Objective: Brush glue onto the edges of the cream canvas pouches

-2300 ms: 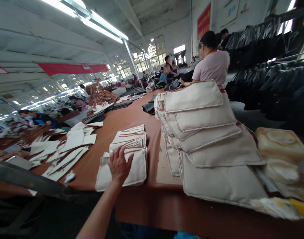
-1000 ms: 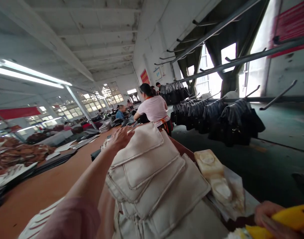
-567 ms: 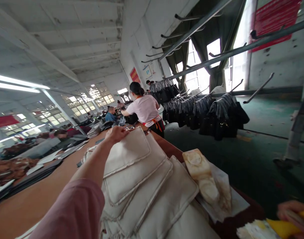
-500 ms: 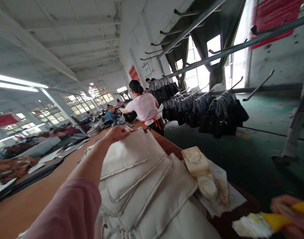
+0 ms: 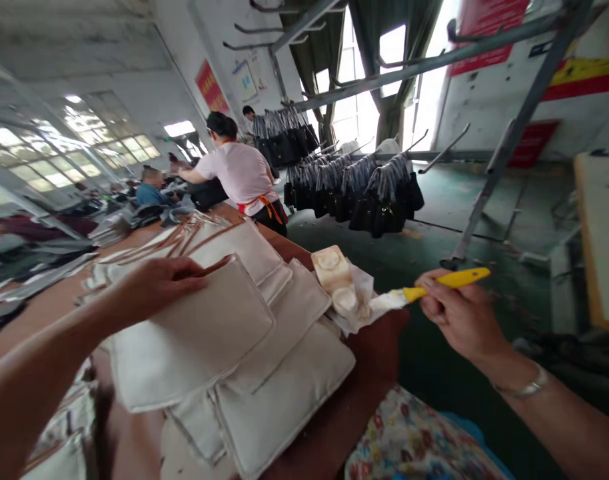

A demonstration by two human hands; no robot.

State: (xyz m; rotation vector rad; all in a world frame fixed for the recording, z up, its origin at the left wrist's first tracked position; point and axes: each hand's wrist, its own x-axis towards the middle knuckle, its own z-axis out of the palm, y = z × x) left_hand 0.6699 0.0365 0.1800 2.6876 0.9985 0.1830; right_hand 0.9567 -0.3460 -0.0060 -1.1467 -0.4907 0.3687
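Note:
My left hand [image 5: 172, 283] is closed on the brown-lined top edge of a cream bag piece [image 5: 199, 347], which lies over a fanned stack of similar cream pieces [image 5: 289, 393]. In my right hand [image 5: 457, 313] is a yellow-handled brush [image 5: 447, 279], its bristles coated white. The bristle end reaches the edge of a stained, cream-coloured plastic container [image 5: 332, 267] at the table's right edge. Whether the bristles touch the white stuff in it, I cannot tell. Under the container lies a crumpled white sheet [image 5: 367, 283].
A co-worker in a pale pink top [image 5: 239, 170] stands at the far end of the brown table [image 5: 379, 353]. Black bags [image 5: 379, 213] hang from a metal rack [image 5: 479, 200] at the right. More cream pieces with brown straps [image 5: 184, 230] lie behind the stack.
My left hand has come nearer, pulling a cream piece toward me over the stack. My right hand has brought the brush up from the lower right to the container. The view has swung right.

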